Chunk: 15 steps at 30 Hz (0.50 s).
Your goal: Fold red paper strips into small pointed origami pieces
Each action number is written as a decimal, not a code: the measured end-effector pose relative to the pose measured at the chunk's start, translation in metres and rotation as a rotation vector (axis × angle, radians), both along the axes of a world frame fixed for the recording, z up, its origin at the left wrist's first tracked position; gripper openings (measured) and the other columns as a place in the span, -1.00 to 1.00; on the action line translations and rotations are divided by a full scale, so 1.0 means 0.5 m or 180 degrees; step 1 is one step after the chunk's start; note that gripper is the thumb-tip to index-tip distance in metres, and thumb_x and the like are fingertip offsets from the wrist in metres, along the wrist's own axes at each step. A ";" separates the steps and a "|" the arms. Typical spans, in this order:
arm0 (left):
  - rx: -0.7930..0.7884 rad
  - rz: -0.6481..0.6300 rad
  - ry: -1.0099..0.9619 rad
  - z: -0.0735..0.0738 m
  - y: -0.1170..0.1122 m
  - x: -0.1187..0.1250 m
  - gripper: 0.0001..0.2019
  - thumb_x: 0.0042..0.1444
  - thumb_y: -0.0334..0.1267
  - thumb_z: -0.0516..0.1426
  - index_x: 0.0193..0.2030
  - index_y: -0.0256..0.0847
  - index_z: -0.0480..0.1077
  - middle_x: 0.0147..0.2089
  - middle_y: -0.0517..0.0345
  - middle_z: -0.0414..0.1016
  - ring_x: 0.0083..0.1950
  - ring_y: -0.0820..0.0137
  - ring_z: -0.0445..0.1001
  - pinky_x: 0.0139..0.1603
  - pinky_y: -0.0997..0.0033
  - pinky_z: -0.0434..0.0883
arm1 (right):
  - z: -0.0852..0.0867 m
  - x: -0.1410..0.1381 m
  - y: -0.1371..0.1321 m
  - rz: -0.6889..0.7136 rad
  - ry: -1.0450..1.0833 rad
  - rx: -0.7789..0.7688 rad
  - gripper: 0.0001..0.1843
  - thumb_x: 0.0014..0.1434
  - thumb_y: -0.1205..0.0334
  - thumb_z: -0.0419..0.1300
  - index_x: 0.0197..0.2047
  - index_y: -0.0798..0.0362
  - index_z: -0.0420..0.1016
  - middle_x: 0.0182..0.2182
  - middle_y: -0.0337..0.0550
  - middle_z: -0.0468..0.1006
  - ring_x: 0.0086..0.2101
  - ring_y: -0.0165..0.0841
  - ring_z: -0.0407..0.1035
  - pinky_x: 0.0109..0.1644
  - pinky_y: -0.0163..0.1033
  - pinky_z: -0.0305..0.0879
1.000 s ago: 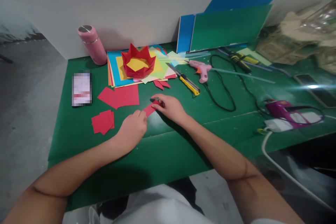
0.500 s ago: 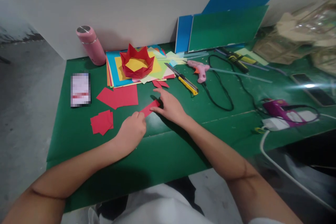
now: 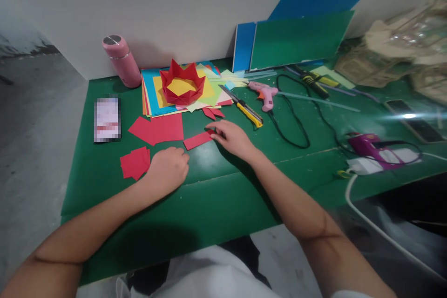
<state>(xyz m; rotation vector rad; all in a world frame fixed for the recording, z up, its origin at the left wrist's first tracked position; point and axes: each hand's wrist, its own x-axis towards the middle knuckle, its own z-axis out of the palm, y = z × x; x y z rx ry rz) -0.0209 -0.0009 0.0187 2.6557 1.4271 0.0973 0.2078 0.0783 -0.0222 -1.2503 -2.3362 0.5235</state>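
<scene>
A folded red paper strip (image 3: 196, 140) lies flat on the green mat (image 3: 216, 195). My right hand (image 3: 233, 138) pinches its right end with the fingertips. My left hand (image 3: 167, 170) rests on the mat just below and left of the strip, fingers curled, apart from the paper and holding nothing. A small pile of red squares (image 3: 135, 163) lies left of my left hand. A larger red sheet (image 3: 159, 129) lies above it. Two small red folded pieces (image 3: 213, 112) sit just beyond the strip.
A red paper crown-shaped box (image 3: 182, 84) sits on stacked coloured paper (image 3: 150, 95). A pink bottle (image 3: 121, 60) and a phone (image 3: 107, 118) are at left. A yellow utility knife (image 3: 246, 108), pink glue gun (image 3: 264, 94), black cable (image 3: 296, 123) and purple glue gun (image 3: 372, 144) lie right.
My left hand has let go of the strip's left end and drawn back down-left onto the mat. The strip now lies flat, with my right hand still on its right end.
</scene>
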 end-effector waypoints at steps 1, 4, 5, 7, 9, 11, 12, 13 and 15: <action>0.0086 0.0135 -0.0129 -0.008 0.010 -0.002 -0.80 0.14 -0.43 0.00 -0.41 -0.26 0.41 -0.41 0.02 0.43 -0.32 0.27 0.43 -0.36 0.34 0.35 | -0.001 -0.001 -0.001 0.0061 0.0004 0.0074 -0.74 0.23 0.34 0.11 -0.02 0.02 0.47 -0.38 -0.15 0.41 -0.32 -0.30 0.31 -0.22 -0.23 0.22; 0.0453 0.0395 -0.0612 -0.038 0.038 -0.006 -0.74 0.21 -0.26 0.06 -0.02 -0.34 0.35 -0.06 -0.13 0.45 -0.06 0.15 0.42 -0.12 0.21 0.40 | 0.003 -0.012 -0.008 0.0232 -0.0017 0.0325 -0.70 0.25 0.39 0.02 -0.03 0.05 0.50 -0.26 -0.03 0.42 -0.20 -0.25 0.31 -0.10 -0.16 0.25; 0.0535 0.0389 -0.0725 -0.047 0.044 -0.006 -0.62 0.21 -0.17 0.09 0.09 -0.36 0.28 0.04 -0.19 0.41 0.02 0.10 0.39 -0.03 0.15 0.38 | 0.006 -0.017 -0.011 0.0295 -0.0038 0.0380 -0.68 0.26 0.40 0.00 -0.02 0.05 0.50 -0.21 0.00 0.43 -0.16 -0.23 0.31 -0.06 -0.14 0.25; 0.0590 0.0354 -0.0868 -0.063 0.050 -0.007 -0.46 0.20 -0.08 0.11 0.23 -0.34 0.15 0.13 -0.23 0.35 0.11 0.06 0.33 0.09 0.04 0.32 | 0.012 -0.027 -0.020 0.0393 -0.0075 0.0460 -0.65 0.30 0.35 -0.02 0.06 0.02 0.45 -0.07 0.02 0.43 -0.07 -0.21 0.28 0.02 -0.09 0.22; 0.0602 0.0353 -0.0978 -0.072 0.050 -0.007 -0.40 0.21 -0.07 0.10 0.29 -0.32 0.06 0.18 -0.24 0.31 0.15 0.04 0.30 0.13 0.00 0.28 | 0.017 -0.036 -0.027 0.0507 -0.0159 0.0446 -0.64 0.32 0.29 -0.01 0.13 0.00 0.40 0.06 0.01 0.40 -0.02 -0.19 0.26 0.06 -0.05 0.20; 0.0606 0.0393 -0.1027 -0.076 0.048 -0.005 -0.38 0.21 -0.08 0.10 0.32 -0.30 0.02 0.23 -0.25 0.26 0.19 0.03 0.27 0.15 -0.02 0.26 | 0.018 -0.042 -0.032 0.0527 -0.0218 0.0393 -0.62 0.33 0.28 -0.02 0.16 -0.01 0.37 0.09 -0.01 0.40 -0.03 -0.19 0.27 0.05 -0.04 0.20; 0.0609 0.0420 -0.1034 -0.077 0.047 -0.005 -0.37 0.21 -0.08 0.10 0.33 -0.29 0.00 0.25 -0.26 0.24 0.20 0.01 0.26 0.16 -0.03 0.24 | 0.018 -0.044 -0.033 0.0523 -0.0220 0.0368 -0.62 0.33 0.29 -0.02 0.17 -0.01 0.36 0.08 -0.01 0.41 -0.05 -0.20 0.28 0.03 -0.04 0.20; 0.0609 0.0441 -0.1038 -0.077 0.046 -0.004 -0.35 0.20 -0.07 0.10 0.33 -0.28 0.00 0.27 -0.26 0.22 0.21 0.00 0.25 0.16 -0.04 0.24 | 0.017 -0.045 -0.033 0.0511 -0.0193 0.0351 -0.61 0.32 0.30 -0.02 0.18 -0.01 0.36 0.05 0.00 0.43 -0.06 -0.20 0.29 0.02 -0.05 0.21; 0.0601 0.0430 -0.1093 -0.077 0.047 -0.004 -0.37 0.20 -0.09 0.10 0.33 -0.28 0.00 0.26 -0.26 0.23 0.19 0.00 0.26 0.14 -0.05 0.24 | 0.015 -0.044 -0.032 0.0496 -0.0088 0.0360 -0.60 0.31 0.32 -0.01 0.19 -0.02 0.35 0.00 0.00 0.46 -0.07 -0.20 0.29 0.02 -0.05 0.22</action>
